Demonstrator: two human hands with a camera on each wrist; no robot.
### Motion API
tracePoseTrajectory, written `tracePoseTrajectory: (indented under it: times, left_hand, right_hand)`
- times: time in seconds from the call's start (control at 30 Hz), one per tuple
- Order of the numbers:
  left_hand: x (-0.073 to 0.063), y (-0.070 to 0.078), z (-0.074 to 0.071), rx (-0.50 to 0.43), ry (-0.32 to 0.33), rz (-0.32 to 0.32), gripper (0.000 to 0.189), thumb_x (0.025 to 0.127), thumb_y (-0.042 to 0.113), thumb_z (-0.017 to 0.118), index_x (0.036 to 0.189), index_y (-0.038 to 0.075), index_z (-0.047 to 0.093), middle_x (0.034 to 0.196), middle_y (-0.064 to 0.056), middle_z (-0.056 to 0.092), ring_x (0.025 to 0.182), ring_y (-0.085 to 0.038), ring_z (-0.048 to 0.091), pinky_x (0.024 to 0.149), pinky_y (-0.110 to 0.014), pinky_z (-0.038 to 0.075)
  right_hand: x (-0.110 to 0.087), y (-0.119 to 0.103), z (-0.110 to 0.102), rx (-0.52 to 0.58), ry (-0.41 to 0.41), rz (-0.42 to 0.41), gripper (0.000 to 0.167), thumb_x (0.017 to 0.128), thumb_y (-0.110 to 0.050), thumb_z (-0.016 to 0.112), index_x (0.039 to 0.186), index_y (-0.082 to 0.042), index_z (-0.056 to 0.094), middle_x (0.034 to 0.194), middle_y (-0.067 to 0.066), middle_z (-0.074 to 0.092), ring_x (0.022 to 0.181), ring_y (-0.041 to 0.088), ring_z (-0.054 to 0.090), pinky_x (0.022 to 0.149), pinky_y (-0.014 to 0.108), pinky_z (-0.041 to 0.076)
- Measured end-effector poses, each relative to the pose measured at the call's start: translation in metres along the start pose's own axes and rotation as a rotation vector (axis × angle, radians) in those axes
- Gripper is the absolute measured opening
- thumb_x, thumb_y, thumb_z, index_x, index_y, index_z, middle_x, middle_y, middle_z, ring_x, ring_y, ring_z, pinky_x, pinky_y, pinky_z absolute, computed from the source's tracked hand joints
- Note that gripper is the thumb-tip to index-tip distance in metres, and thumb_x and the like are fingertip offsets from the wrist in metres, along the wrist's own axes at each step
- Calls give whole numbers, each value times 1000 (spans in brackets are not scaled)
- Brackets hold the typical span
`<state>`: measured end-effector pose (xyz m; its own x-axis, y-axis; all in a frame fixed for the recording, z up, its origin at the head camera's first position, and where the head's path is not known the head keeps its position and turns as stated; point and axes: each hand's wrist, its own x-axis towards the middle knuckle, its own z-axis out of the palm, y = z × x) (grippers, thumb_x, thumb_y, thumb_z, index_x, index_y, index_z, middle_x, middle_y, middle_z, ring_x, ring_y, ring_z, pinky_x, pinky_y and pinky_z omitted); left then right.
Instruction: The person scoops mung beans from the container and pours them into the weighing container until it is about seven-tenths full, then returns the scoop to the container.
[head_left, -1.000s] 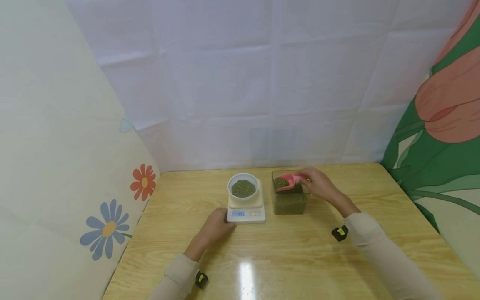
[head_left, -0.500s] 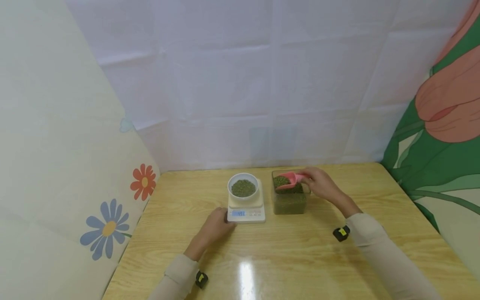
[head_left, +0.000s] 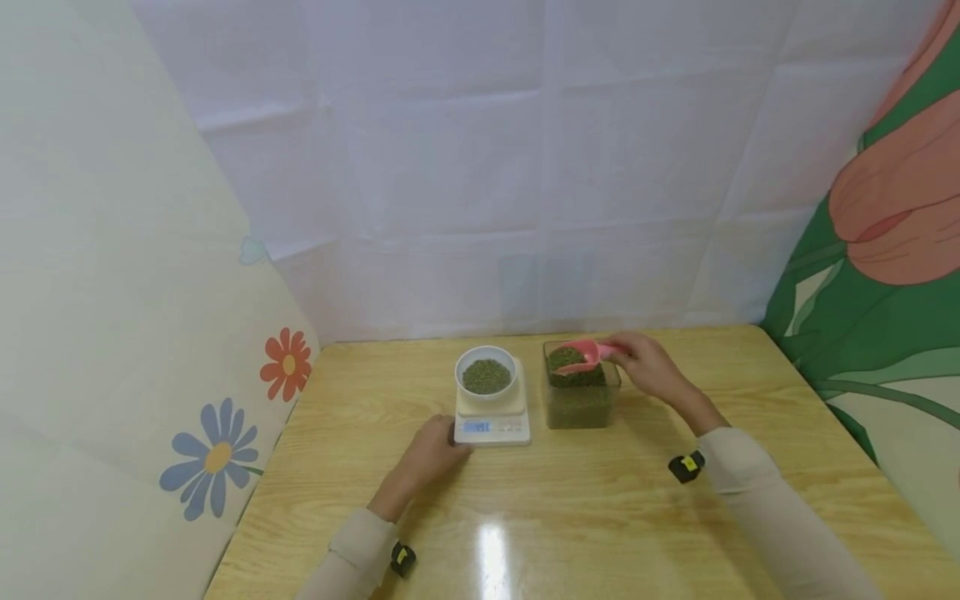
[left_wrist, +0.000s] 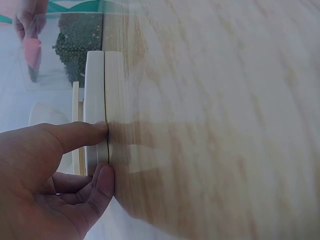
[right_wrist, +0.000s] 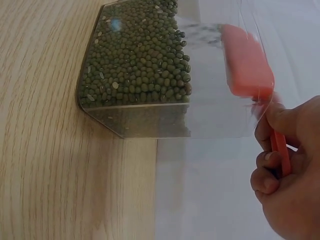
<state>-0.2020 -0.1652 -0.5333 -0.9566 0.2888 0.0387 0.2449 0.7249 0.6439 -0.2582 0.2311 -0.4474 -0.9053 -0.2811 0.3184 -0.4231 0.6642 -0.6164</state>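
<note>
My right hand [head_left: 643,360] grips the handle of a pink scoop [head_left: 587,355]. In the right wrist view, the scoop's bowl [right_wrist: 247,62] shows through the clear wall, above the bean level. The clear square container [head_left: 579,408] is part-filled with green mung beans [right_wrist: 135,55]. How many beans the scoop holds I cannot tell. With thumb and fingers, my left hand [head_left: 437,448] holds the front left corner of a white kitchen scale [head_left: 513,433]. A white bowl [head_left: 486,395] with mung beans stands on its platform. The lit display is too blurred to read surely.
The container stands just right of the scale on a wood-grain table [head_left: 570,517]. Behind the table hangs a white cloth [head_left: 450,167]. Flower-printed panels flank both sides. A small black device [head_left: 686,467] hangs at the right wrist.
My right hand has drawn the scoop slightly right and back inside the container's top. The left hand, scale and bowl have stayed in place.
</note>
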Motion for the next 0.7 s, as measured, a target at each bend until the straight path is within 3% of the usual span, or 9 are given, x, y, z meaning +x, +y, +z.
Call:
tracePoseTrajectory:
  times: [0.2, 0.7]
  left_hand:
    - [1, -1, 1, -4, -1, -5, 32, 90, 14, 81, 120, 3, 75, 100, -8, 71, 90, -18, 60, 85, -41, 60]
    - [1, -3, 1, -9, -7, -3, 30, 90, 14, 81, 118, 3, 75, 99, -7, 69, 89, -18, 59, 82, -39, 59]
  right_hand:
    - [0, 3, 1, 23, 1, 18, 29, 108, -12, 61, 127, 8, 70, 117, 26, 72, 100, 37, 68, 83, 46, 56]
    - [2, -1, -1, 36, -4, 38, 32, 110, -15, 58, 131, 8, 67, 128, 32, 68, 113, 47, 66, 96, 64, 55]
